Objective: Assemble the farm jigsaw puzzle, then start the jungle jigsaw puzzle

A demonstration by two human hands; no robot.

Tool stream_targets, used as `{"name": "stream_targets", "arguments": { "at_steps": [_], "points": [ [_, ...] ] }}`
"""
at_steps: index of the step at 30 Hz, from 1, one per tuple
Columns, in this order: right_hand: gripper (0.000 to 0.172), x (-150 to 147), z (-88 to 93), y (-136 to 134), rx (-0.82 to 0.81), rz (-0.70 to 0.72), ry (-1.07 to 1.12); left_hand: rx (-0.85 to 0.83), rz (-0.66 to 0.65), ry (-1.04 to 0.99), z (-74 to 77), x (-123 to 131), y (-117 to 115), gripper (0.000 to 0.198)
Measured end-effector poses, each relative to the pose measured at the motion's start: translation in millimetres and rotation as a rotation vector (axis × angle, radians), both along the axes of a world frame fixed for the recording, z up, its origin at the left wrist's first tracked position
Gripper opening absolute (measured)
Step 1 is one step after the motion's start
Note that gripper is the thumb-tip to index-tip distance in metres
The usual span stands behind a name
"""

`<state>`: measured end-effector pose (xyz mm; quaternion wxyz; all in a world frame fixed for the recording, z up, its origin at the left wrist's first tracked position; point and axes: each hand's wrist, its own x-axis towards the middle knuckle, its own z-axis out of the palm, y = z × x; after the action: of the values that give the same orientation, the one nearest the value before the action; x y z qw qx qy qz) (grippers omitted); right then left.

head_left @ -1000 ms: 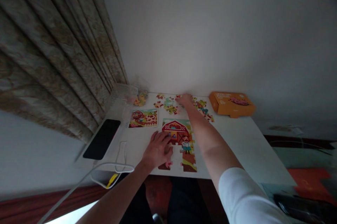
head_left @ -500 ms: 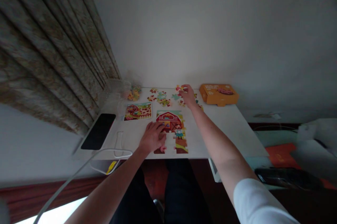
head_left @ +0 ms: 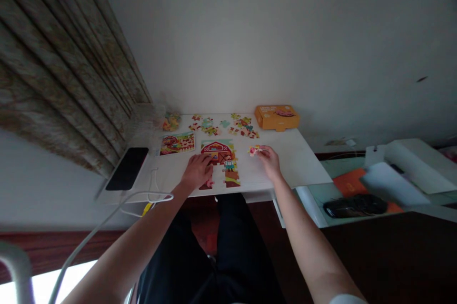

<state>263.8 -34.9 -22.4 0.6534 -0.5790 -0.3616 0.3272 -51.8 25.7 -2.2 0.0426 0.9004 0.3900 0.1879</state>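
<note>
In the middle of the frame, on the white counter (head_left: 285, 166), lies a partly joined puzzle (head_left: 216, 146) with a red barn in its upper part and a small standing figure at its right side. In its lower part there is a gap, and the white surface shows through it.

The left hand (head_left: 196, 170) rests at the lower left edge of this puzzle, palm down, the fingers stretched over the pieces; it does not seem to grip anything. The right hand (head_left: 271, 163) is to the right of the puzzle, apart from it, and its fingers are pinched narrow on a pink and yellow puzzle piece (head_left: 253, 150). Whether this is one piece or several together, I cannot tell.

Above the puzzle, loose pieces (head_left: 244, 127) are scattered near the wall. To their right stands an orange box (head_left: 277, 118). Left of centre lies a picture card (head_left: 177, 143) with a similar barn, and behind it is a bag of pieces (head_left: 172, 122). Farther left, a black phone (head_left: 127, 168) lies near the counter's edge, with a white cable (head_left: 141, 193) just below it.
</note>
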Motion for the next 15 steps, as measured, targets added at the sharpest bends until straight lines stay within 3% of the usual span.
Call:
{"name": "stream_targets", "arguments": {
  "at_steps": [4,9,15],
  "points": [
    [0.057,3.3,3.4,4.5,-0.009,-0.017,0.012,0.024,0.036,0.022,4.1,15.5,-11.3,0.031],
    [0.061,7.4,5.7,3.5,-0.037,0.041,-0.012,0.007,-0.087,-0.011,7.0,57.7,-34.4,0.034],
    [0.056,8.1,5.1,7.4,-0.119,0.248,-0.065,-0.058,-0.11,0.053,1.0,81.7,-38.5,0.047]
  ]
}}
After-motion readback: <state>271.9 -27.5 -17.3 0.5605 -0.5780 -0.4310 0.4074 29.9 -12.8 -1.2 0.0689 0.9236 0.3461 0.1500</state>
